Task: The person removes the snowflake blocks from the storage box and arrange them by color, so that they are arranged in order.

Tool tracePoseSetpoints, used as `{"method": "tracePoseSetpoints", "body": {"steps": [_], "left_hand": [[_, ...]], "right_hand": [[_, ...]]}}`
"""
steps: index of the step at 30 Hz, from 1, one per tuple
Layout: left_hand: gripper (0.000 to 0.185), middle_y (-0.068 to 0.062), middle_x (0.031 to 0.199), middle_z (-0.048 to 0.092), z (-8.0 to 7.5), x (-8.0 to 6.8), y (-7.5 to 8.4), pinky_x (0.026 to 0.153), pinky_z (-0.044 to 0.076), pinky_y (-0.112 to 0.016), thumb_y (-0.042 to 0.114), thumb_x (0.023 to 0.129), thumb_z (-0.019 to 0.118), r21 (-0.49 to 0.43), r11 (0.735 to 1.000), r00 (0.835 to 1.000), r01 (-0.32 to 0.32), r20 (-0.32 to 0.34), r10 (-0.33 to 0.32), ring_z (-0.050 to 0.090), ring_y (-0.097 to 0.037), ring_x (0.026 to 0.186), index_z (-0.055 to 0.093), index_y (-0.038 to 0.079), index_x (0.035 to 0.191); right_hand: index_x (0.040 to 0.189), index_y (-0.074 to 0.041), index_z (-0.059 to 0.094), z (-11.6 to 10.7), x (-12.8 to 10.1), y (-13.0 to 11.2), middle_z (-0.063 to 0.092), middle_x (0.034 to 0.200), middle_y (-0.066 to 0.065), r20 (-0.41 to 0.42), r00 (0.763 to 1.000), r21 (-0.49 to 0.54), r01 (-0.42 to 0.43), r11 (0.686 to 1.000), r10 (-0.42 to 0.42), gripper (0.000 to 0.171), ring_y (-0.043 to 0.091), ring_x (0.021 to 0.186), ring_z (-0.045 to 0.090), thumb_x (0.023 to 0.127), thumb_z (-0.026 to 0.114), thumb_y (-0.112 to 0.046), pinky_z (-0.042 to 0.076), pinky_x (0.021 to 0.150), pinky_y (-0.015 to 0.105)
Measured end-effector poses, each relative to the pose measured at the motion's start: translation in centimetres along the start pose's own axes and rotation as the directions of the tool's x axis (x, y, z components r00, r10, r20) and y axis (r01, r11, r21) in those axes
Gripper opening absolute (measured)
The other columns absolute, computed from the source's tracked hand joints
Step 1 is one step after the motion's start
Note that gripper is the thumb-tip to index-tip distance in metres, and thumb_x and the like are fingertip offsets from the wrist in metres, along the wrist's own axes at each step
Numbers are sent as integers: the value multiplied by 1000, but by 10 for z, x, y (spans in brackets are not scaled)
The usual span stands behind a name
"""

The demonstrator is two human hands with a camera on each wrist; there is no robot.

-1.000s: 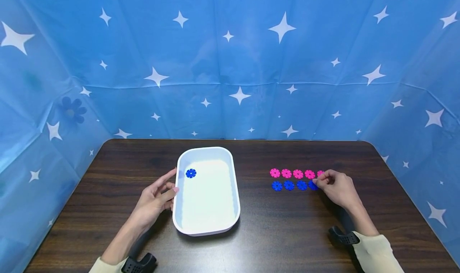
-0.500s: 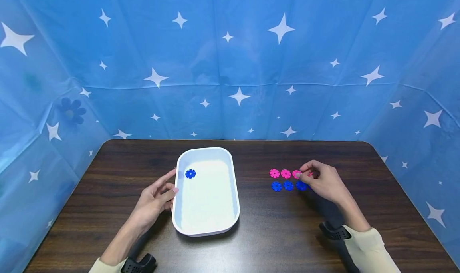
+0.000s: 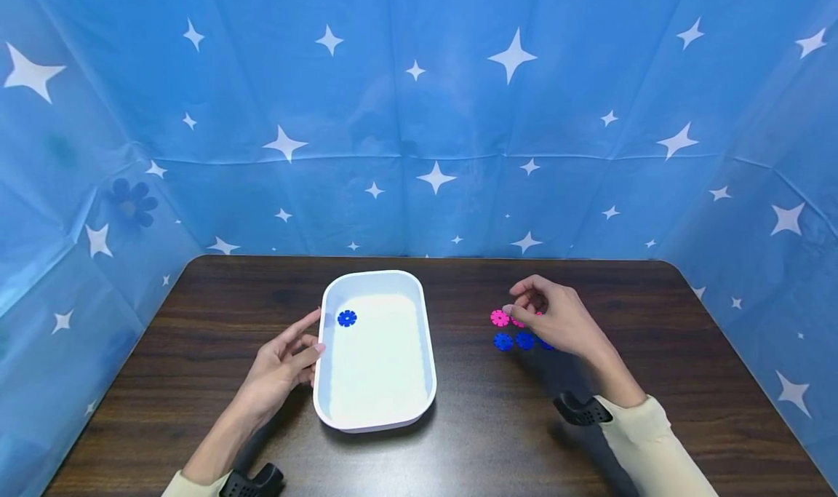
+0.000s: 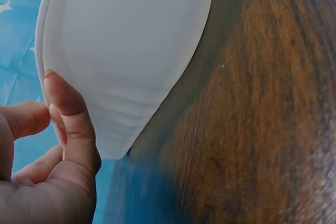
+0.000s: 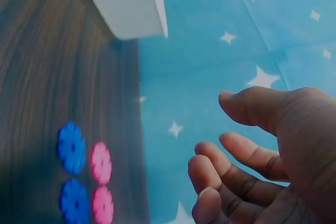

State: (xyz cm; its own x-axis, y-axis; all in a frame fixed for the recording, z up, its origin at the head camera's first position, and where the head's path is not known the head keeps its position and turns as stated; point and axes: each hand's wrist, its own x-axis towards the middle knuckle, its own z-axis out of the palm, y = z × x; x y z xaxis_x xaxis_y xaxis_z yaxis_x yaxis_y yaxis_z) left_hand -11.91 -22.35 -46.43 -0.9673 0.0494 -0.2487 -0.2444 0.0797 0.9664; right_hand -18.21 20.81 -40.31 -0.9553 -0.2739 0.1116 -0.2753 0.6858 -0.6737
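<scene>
Over the pink discs (image 3: 500,318), right hand (image 3: 553,321) loosely curled, seemingly empty; left hand (image 3: 283,362) relaxed.

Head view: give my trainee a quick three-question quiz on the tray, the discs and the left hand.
1. True or false: the tray holds a pink disc.
2. The left hand: A) pinches a disc; B) touches the tray's left wall; C) lies flat on the table, far from the tray.
3. Fill in: the pink row lies ___ from the person than the blue row.

Key: 1 false, its one disc is blue; 2 B; 3 farther.
</scene>
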Motion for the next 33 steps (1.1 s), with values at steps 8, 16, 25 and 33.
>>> {"method": "tracePoseSetpoints", "body": {"steps": [8, 16, 25, 33], "left_hand": [[61, -7, 113, 53, 1, 1, 0, 70, 57, -26, 11, 102, 61, 6, 1000, 1000, -4, 1, 4, 60, -13, 79, 40, 26, 157], [61, -8, 113, 53, 1, 1, 1, 69, 56, -26, 12, 102, 62, 10, 1000, 1000, -7, 1, 7, 60, -13, 78, 40, 25, 157], [61, -7, 112, 54, 1, 0, 2, 67, 56, -27, 11, 102, 61, 4, 1000, 1000, -2, -2, 2, 60, -12, 73, 40, 24, 158], [61, -7, 113, 53, 0, 0, 1, 68, 56, -27, 12, 103, 61, 10, 1000, 1000, -3, 7, 3, 59, -12, 74, 39, 24, 158]], "right_hand": [[119, -14, 65, 11, 13, -28, 69, 96, 0, 36, 996, 39, 85, 996, -86, 33, 14, 81, 63, 93, 77, -30, 50, 71, 26], [124, -14, 64, 23, 28, -61, 70, 105, 4, 79, 985, 65, 147, 987, -151, 36, 15, 87, 62, 93, 77, -28, 51, 72, 31], [128, -13, 62, 42, 45, -96, 68, 110, 6, 142, 966, 93, 203, 975, -215, 39, 13, 87, 64, 94, 76, -26, 52, 76, 32], [130, -14, 61, 67, 63, -118, 66, 109, 1, 200, 957, 122, 187, 975, -209, 44, 12, 88, 64, 91, 78, -25, 53, 75, 28]]}}
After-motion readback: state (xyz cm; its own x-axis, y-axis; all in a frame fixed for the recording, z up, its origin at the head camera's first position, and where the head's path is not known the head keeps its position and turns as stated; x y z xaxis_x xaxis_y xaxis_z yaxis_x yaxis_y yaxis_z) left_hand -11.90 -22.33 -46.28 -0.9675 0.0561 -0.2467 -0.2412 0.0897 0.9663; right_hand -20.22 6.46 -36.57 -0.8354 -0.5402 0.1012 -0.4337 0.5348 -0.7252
